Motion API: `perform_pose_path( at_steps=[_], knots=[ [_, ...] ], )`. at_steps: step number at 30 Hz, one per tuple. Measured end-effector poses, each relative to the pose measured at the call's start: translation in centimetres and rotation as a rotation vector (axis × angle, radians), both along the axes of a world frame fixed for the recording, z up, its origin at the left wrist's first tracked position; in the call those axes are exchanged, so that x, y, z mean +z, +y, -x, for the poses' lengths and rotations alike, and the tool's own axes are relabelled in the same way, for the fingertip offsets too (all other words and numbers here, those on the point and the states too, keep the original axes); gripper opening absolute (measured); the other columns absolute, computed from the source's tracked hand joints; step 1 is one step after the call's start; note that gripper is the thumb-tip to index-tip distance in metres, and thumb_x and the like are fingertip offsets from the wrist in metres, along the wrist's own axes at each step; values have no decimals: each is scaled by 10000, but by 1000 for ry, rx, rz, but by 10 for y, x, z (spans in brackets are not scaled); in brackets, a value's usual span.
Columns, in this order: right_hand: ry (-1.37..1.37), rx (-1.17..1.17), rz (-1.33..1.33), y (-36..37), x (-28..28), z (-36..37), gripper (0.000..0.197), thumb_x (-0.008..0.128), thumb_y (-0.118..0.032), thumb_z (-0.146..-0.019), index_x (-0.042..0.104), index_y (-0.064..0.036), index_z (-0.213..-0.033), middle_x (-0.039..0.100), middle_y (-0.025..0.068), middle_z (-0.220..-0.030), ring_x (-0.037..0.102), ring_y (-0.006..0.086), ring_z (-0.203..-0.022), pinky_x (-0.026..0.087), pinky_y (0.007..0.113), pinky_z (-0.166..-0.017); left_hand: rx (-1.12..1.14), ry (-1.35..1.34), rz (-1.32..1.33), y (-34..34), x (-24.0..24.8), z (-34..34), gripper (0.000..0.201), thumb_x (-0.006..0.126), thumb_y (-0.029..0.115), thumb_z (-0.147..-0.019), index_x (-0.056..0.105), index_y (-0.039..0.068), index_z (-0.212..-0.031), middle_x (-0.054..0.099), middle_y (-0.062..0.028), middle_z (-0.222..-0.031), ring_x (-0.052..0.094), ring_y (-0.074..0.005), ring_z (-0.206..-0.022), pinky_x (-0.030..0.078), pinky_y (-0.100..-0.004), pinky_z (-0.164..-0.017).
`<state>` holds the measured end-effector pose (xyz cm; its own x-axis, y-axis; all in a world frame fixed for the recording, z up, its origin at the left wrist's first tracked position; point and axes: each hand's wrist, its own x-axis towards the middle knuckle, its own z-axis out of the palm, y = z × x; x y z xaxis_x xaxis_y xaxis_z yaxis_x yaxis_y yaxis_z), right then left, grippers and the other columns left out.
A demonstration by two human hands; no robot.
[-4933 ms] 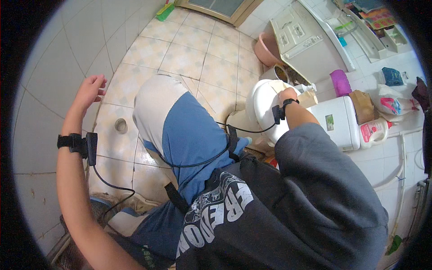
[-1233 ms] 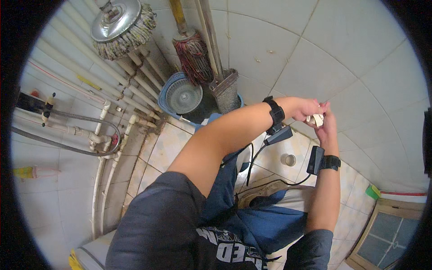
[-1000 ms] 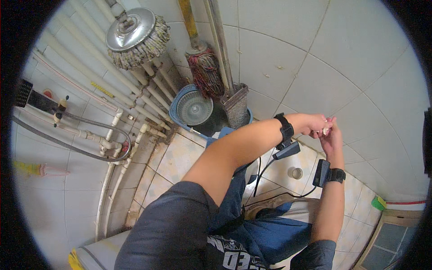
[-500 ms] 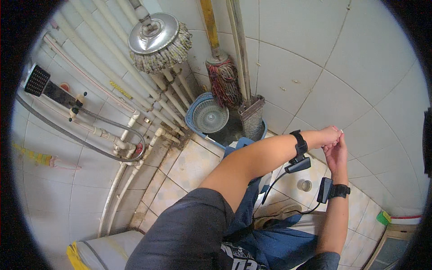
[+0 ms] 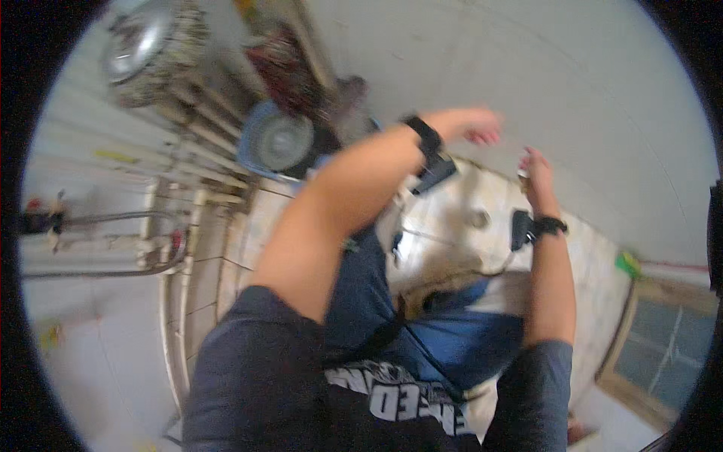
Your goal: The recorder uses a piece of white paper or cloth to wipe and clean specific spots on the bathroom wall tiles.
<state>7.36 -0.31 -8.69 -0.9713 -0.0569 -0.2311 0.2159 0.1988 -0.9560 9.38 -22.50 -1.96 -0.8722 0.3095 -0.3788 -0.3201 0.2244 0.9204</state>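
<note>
Motion smears the picture. My left hand is raised in front of the tiled wall, its fingers bent but too blurred to read. Lower and to its right, my right hand has its fingers drawn together, with a small whitish and brownish thing at them that I cannot make out. A gap separates the two hands. Each wrist carries a black strap with a small black box, the left box and the right box.
A blue tub in the far corner holds a grey strainer basket. A red mop and a metal-topped mop stand there. White pipes line the left wall. A round floor drain lies below my hands; a framed panel is at right.
My hands, which were touching at the fingers, have come apart, the left one to the left. The whole view has shifted, so the mops and tub sit farther up and left.
</note>
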Motion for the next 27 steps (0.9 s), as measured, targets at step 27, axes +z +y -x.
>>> perform_pose_path(
  at_steps=[27],
  knots=[
    [-60, 189, -1095, 42, -175, -73, 192, 651, -211, -584, 623, -80, -721, 604, 117, -737, 580, 258, -719, 460, 337, -655, -88, -32, 148, -9, -26, 4, 421, 357, 387, -849, 490, 4, -962, 544, -65, -850, 499, -106, -658, 431, -229, -542]
  ],
)
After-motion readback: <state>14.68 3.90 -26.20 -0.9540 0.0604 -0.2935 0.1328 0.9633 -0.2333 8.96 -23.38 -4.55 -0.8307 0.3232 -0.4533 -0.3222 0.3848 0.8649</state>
